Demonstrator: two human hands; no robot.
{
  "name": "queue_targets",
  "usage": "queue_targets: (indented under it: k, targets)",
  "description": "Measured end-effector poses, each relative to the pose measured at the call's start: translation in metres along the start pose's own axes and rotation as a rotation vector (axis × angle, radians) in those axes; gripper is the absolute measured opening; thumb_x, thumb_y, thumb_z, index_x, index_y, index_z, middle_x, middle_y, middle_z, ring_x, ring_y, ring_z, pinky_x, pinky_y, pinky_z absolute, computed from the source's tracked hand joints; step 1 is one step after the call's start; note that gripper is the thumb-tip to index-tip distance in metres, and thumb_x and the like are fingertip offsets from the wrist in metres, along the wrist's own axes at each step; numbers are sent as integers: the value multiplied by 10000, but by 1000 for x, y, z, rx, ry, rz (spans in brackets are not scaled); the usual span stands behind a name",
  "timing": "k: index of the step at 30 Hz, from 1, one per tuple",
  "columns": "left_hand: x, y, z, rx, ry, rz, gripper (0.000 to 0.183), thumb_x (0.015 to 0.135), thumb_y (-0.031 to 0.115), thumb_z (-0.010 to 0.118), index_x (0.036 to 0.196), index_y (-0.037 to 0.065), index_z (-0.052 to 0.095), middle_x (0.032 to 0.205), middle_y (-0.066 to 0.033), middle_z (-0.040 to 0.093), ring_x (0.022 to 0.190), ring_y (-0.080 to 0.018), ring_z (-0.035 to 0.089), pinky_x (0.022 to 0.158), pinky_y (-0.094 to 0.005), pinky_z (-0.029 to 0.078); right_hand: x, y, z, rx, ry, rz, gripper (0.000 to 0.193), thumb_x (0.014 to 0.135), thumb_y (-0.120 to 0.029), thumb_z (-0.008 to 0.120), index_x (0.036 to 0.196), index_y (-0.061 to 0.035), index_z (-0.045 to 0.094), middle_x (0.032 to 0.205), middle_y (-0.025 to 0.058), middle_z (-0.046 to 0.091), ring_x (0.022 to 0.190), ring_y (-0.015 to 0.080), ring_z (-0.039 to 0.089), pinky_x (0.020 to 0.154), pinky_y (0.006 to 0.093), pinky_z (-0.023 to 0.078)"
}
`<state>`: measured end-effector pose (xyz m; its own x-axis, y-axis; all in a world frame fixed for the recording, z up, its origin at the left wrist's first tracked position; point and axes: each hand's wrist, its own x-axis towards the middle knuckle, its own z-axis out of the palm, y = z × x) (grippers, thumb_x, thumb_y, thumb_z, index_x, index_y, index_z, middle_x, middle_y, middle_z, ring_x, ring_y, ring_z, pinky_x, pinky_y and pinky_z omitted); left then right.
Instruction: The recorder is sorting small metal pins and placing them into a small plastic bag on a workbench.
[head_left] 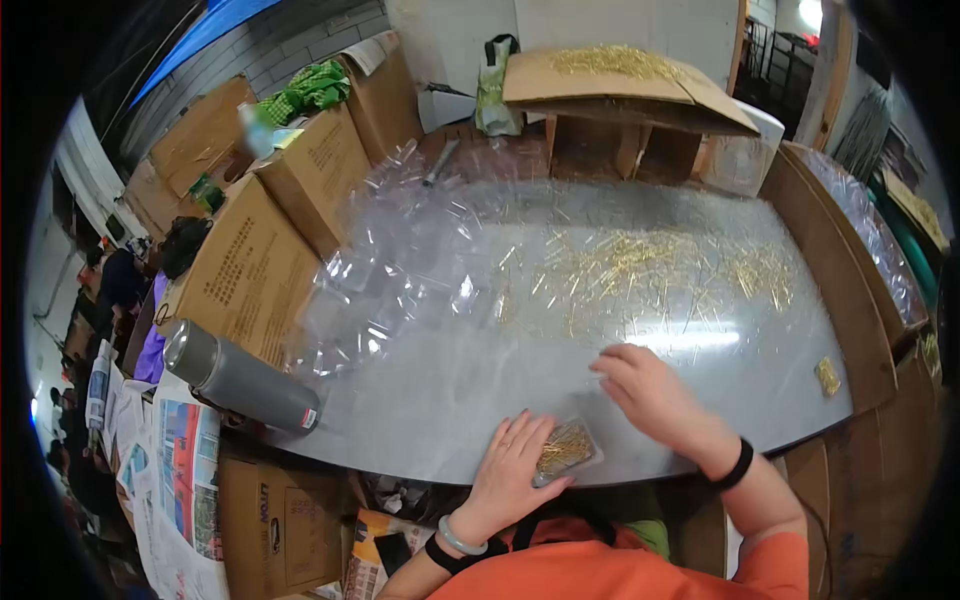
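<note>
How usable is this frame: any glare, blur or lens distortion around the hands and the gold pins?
Head view: strong fisheye bending, black corners; the grey tabletop carries a white glare streak beside the right hand, which looks slightly motion-blurred; the left hand on the small clear pack of pins is sharper; the scattered gold pins merge into shimmer, single ones hard to separate.

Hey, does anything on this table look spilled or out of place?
Thin gold pins lie scattered loose across the grey table. A grey flask lies on its side at the left edge, partly off the table.
</note>
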<state>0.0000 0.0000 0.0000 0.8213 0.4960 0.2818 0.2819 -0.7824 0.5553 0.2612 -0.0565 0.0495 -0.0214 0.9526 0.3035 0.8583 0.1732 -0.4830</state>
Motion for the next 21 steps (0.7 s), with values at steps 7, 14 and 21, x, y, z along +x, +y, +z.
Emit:
queue_targets:
  k: [7, 14, 21]
  targets:
    - [-5, -20, -12, 23, 94, -23, 823, 838, 391, 825, 1445, -44, 481, 1429, -224, 559, 1378, -441, 483, 1171, -522, 372, 155, 72, 64, -228, -102, -73, 328, 963, -148, 616, 1281, -68, 629, 1326, 193, 598, 1216, 437, 569, 1021, 517, 480]
    - [-9, -28, -9, 24, 164, 23, 829, 839, 409, 824, 1428, -63, 484, 1397, -234, 571, 1348, -421, 508, 1159, -521, 389, 232, 72, 113, -333, -115, 52, 426, 981, -275, 620, 1397, -188, 591, 1429, 167, 552, 1294, 438, 511, 1078, 615, 402]
    - [-15, -32, -26, 30, 91, 15, 793, 837, 380, 827, 1398, -74, 497, 1362, -248, 570, 1339, -448, 491, 1152, -526, 394, 161, 59, 96, -256, -226, -268, 421, 1011, -266, 593, 1399, -106, 560, 1459, 169, 516, 1367, 449, 443, 1138, 490, 403]
